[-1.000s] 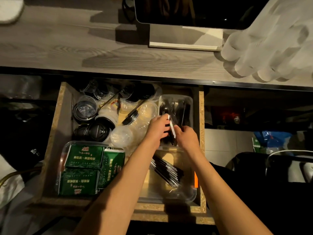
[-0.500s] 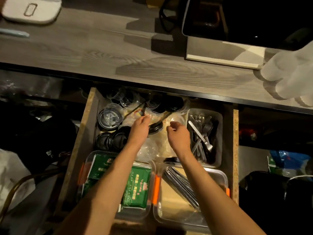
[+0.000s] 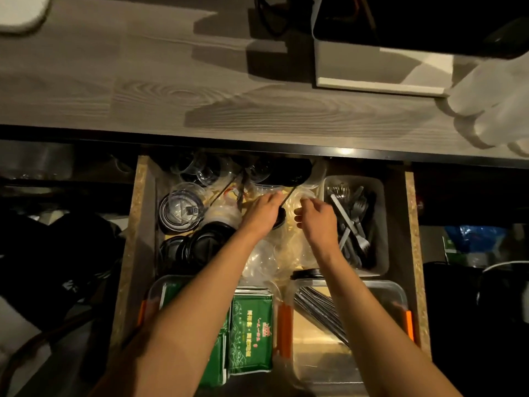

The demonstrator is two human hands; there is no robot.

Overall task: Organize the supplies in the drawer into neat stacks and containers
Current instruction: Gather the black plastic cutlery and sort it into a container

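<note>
The open wooden drawer holds mixed supplies. My left hand is over the middle of the drawer, its fingers closed on a thin dark stick that lies across a pile of clear plastic lids. My right hand hovers just to the right with curled fingers touching a clear lid's rim; whether it grips is unclear. Clear cups and black lids fill the left side. A clear bin holds forks and spoons. Green packets fill one front container, and dark sticks lie in another.
A grey wood-grain counter runs above the drawer, with a white-based device on it and stacked white cups at the right. Dark bags and clutter flank the drawer on both sides.
Both hands left the cutlery bin and moved left to the middle pile of lids. My left hand has closed around a dark stick. The white piece from a second ago is gone from my hands.
</note>
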